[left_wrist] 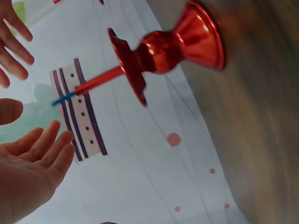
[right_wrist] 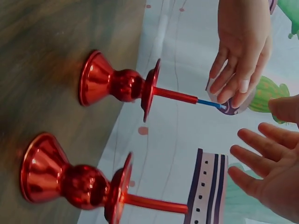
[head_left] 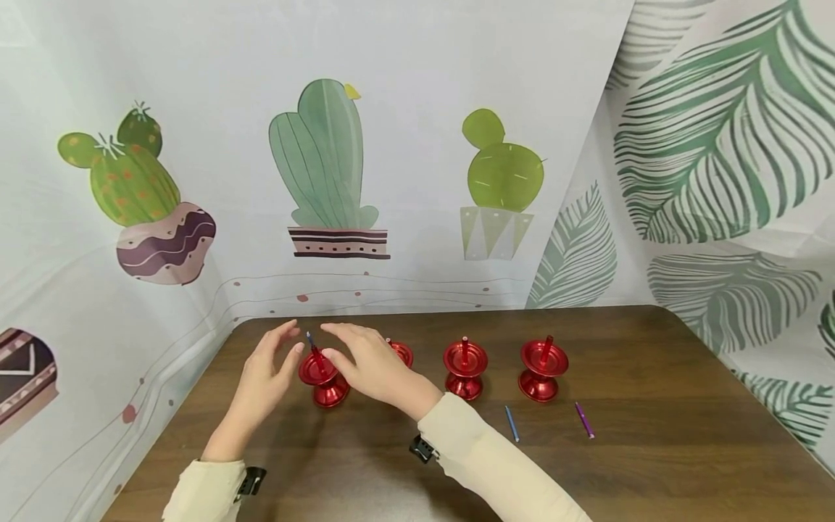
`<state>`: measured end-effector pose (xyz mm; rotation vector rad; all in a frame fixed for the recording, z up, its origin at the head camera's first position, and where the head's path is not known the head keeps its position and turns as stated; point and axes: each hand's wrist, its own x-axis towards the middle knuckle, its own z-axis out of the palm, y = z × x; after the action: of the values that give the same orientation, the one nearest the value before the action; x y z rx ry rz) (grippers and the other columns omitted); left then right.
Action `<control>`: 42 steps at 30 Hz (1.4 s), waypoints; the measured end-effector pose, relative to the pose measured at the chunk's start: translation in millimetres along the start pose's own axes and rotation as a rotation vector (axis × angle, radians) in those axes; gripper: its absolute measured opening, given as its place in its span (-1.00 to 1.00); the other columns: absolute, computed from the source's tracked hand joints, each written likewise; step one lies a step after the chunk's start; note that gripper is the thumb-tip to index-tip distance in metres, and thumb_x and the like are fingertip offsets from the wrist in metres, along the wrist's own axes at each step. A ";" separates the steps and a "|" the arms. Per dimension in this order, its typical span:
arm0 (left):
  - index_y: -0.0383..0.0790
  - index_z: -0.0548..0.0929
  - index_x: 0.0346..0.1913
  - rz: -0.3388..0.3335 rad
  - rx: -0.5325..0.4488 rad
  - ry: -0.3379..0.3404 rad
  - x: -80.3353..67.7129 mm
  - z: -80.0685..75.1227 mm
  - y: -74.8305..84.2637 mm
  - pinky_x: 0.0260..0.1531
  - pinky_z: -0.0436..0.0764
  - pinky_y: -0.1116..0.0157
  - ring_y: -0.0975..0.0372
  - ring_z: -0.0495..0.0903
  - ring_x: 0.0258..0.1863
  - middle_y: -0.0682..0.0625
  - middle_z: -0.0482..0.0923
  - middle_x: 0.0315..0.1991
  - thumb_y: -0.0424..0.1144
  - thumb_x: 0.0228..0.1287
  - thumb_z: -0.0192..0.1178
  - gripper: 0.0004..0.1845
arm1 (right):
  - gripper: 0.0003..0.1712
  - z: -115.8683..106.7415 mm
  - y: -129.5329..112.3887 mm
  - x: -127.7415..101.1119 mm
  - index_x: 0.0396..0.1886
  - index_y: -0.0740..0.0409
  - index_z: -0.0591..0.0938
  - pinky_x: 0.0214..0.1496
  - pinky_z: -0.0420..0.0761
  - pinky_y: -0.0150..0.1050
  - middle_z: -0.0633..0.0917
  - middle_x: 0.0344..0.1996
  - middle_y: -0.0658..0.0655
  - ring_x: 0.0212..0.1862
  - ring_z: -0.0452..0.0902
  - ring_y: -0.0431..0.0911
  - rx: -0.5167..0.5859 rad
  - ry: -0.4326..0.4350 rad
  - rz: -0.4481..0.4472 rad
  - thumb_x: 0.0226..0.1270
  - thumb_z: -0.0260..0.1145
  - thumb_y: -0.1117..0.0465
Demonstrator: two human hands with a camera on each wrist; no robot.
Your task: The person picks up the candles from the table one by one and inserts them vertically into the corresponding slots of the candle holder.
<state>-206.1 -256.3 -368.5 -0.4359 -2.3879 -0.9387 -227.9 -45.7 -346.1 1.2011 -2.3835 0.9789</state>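
brown wood table [head_left: 652, 449] | cactus backdrop [head_left: 326, 167] | L hand [head_left: 264, 377] & R hand [head_left: 368, 366] grip released

Four red metal candle holders stand in a row on the wooden table [head_left: 652, 449]: the first [head_left: 324, 378] between the hands, the second [head_left: 401, 353] partly hidden behind the right hand, the third [head_left: 464, 370] and the fourth [head_left: 543, 369]. Two thin loose candles lie on the tabletop, one blue [head_left: 512, 423] and one purple [head_left: 584, 420]. One more blue candle [head_left: 309, 339] stands in the first holder. Two hands are in view, the left hand [head_left: 264, 377] and the right hand [head_left: 372, 366].
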 end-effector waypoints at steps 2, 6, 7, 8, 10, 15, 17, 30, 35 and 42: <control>-0.38 0.40 0.26 0.039 0.002 0.033 0.6 1.1 6.4 0.12 0.39 -0.10 -0.15 0.45 0.14 -0.27 0.52 0.05 -0.40 0.36 0.13 -0.57 | -0.52 -3.9 1.0 -1.5 0.31 0.16 0.45 0.32 0.37 -0.16 0.54 0.23 0.11 0.28 0.42 -0.07 0.010 0.016 -0.018 0.47 0.15 0.11; -0.37 0.43 0.23 0.102 0.004 0.079 0.9 5.5 18.1 0.08 0.40 -0.02 -0.06 0.48 0.11 -0.22 0.53 0.05 -0.46 0.30 0.17 -0.56 | -0.54 -12.1 4.1 -6.1 0.29 0.16 0.47 0.32 0.38 -0.17 0.56 0.20 0.12 0.26 0.44 -0.08 0.007 0.053 -0.047 0.47 0.14 0.11; -0.36 0.43 0.23 0.115 0.006 0.083 0.9 6.8 20.4 0.08 0.40 0.00 -0.04 0.48 0.11 -0.20 0.53 0.06 -0.46 0.29 0.18 -0.55 | -0.54 -14.4 5.2 -7.4 0.28 0.17 0.47 0.31 0.39 -0.18 0.56 0.20 0.12 0.26 0.44 -0.08 0.012 0.066 -0.051 0.47 0.14 0.12; -0.36 0.43 0.23 0.126 0.009 0.086 1.0 8.3 22.5 0.07 0.41 0.03 -0.02 0.49 0.10 -0.19 0.53 0.06 -0.47 0.28 0.18 -0.55 | -0.54 -16.7 6.3 -9.0 0.28 0.17 0.47 0.31 0.39 -0.18 0.56 0.20 0.12 0.26 0.44 -0.07 0.018 0.073 -0.046 0.47 0.15 0.12; -0.36 0.44 0.24 0.147 0.011 0.086 1.5 11.4 26.6 0.06 0.42 0.09 0.01 0.49 0.10 -0.18 0.52 0.07 -0.48 0.27 0.19 -0.54 | -0.54 -21.7 8.1 -12.5 0.28 0.18 0.47 0.31 0.39 -0.18 0.56 0.20 0.13 0.27 0.43 -0.07 0.033 0.089 -0.033 0.47 0.15 0.12; -0.36 0.45 0.23 0.181 -0.010 0.085 2.2 20.5 34.5 0.08 0.39 0.38 0.03 0.49 0.07 -0.19 0.51 0.08 -0.49 0.23 0.23 -0.52 | -0.51 -35.1 10.2 -22.4 0.31 0.15 0.46 0.33 0.36 -0.13 0.52 0.25 0.12 0.30 0.38 -0.06 0.045 0.101 0.024 0.47 0.14 0.08; -0.36 0.45 0.22 0.185 -0.016 0.079 2.0 24.1 37.3 0.06 0.39 0.43 0.04 0.50 0.07 -0.19 0.51 0.09 -0.48 0.22 0.25 -0.51 | -0.51 -39.9 10.7 -26.8 0.31 0.12 0.45 0.34 0.35 -0.12 0.51 0.25 0.11 0.31 0.38 -0.06 0.036 0.106 0.043 0.47 0.14 0.07; -0.34 0.42 0.26 0.132 -0.059 -0.013 2.4 48.9 47.3 0.13 0.44 -0.10 -0.04 0.47 0.17 -0.22 0.47 0.15 -0.38 0.23 0.29 -0.46 | -0.50 -54.3 16.4 -62.6 0.32 0.13 0.44 0.29 0.41 -0.08 0.53 0.24 0.08 0.29 0.40 -0.09 0.035 0.225 0.099 0.43 0.20 0.15; -0.36 0.42 0.26 0.127 -0.057 -0.043 2.2 59.3 48.4 0.08 0.48 -0.09 -0.05 0.48 0.16 -0.24 0.48 0.15 -0.34 0.24 0.29 -0.46 | -0.48 -51.6 20.8 -76.1 0.33 0.17 0.41 0.28 0.42 -0.05 0.51 0.25 0.10 0.30 0.40 -0.07 0.036 0.216 0.130 0.44 0.19 0.13; -0.39 0.36 0.31 0.083 -0.084 -0.123 1.1 73.8 45.1 0.17 0.41 -0.11 -0.09 0.42 0.23 -0.26 0.43 0.20 -0.33 0.24 0.30 -0.39 | -0.43 -43.9 23.7 -92.4 0.38 0.20 0.35 0.28 0.41 -0.01 0.45 0.30 0.15 0.32 0.37 -0.01 0.053 0.153 0.195 0.45 0.18 0.12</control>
<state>-212.2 -172.5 -389.5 -0.6363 -2.4254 -1.0030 -192.3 49.1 -373.9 0.8870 -2.3986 1.1553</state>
